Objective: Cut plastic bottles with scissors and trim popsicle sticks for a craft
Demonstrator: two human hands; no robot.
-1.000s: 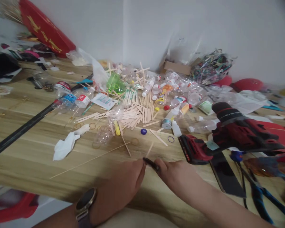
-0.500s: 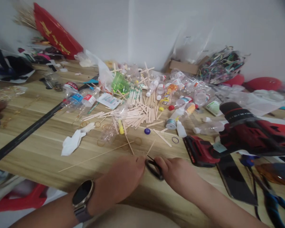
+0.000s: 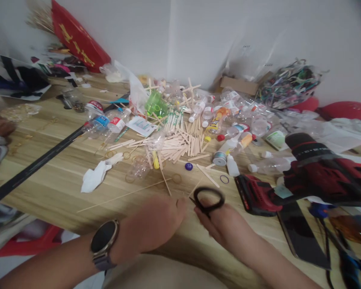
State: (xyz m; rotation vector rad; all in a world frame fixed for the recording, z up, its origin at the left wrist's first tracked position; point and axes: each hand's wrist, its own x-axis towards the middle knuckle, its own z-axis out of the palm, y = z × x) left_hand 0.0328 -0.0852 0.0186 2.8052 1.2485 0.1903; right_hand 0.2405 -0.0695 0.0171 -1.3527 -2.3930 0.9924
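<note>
My left hand, with a watch on its wrist, is closed at the table's front edge. A thin wooden stick shows just beyond its fingertips; its grip is blurred. Close to its right, my right hand is closed on black-handled scissors, whose loop stands up above the fingers and whose tip points toward my left hand. Beyond the hands lie a long thin skewer, a purple cap and a pile of flat wooden sticks.
Plastic bottles spread across the table's back. A red drill and a black phone lie at the right. A black bar and white tissue are at the left. Another person's hand is at the far left edge.
The scissors have turned in my right hand, their handle loop now raised above the fingers. My left hand remains almost where it was. The whole view has shifted slightly.
</note>
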